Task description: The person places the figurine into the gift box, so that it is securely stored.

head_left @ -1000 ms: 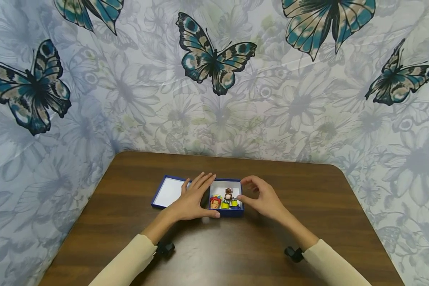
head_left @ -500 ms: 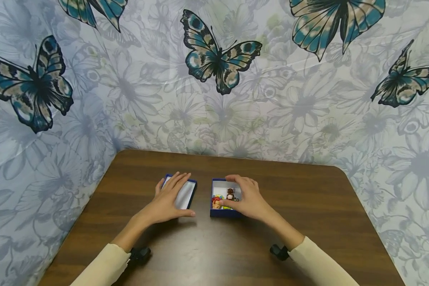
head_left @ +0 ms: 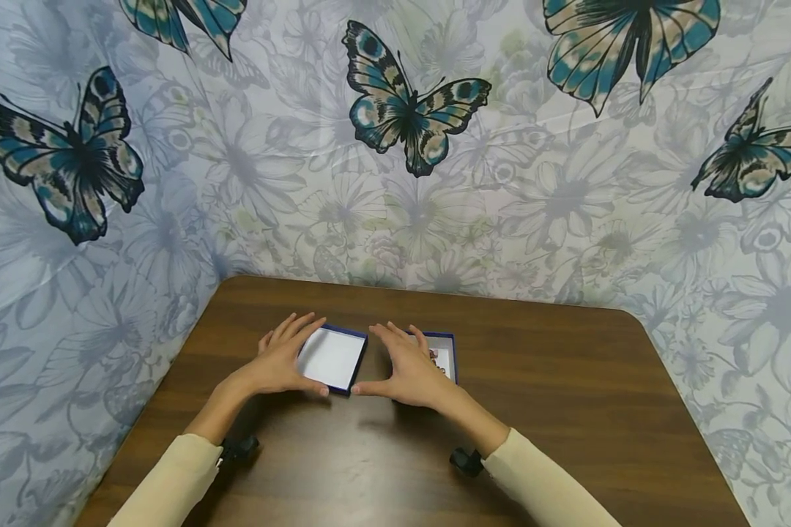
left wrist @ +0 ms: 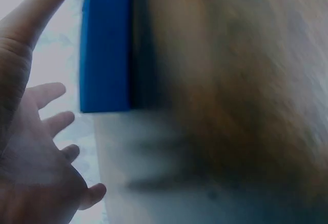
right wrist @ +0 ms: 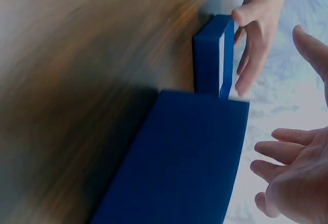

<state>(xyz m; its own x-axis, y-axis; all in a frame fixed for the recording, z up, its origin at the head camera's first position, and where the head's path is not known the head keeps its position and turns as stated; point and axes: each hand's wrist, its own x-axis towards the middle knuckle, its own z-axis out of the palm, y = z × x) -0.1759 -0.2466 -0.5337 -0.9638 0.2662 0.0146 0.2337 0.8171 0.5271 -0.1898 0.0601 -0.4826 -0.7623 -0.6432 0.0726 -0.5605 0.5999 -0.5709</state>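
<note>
A shallow blue box lid (head_left: 332, 359) with a white inside lies face up on the wooden table. My left hand (head_left: 278, 364) is at its left side, thumb near the front edge and fingers straight along the far left. Right of the lid stands a blue box (head_left: 455, 359). My right hand (head_left: 407, 372) is over its left part, thumb and fingers spread toward the lid. A bit of a small brown toy figure (head_left: 433, 356) shows inside; the rest is hidden. In the right wrist view, the box (right wrist: 179, 157) is close below the right hand (right wrist: 300, 175), with the lid (right wrist: 207, 60) beyond.
The brown wooden table (head_left: 567, 410) has rounded far corners. A butterfly-printed cloth (head_left: 554, 219) hangs behind it. Dark wrist cameras (head_left: 466, 461) sit at the cuffs of the cream sleeves (head_left: 540, 468).
My left hand has moved left from the box to the lid's left side. My right hand has swept left from the box's right side across its top, covering most of the figures.
</note>
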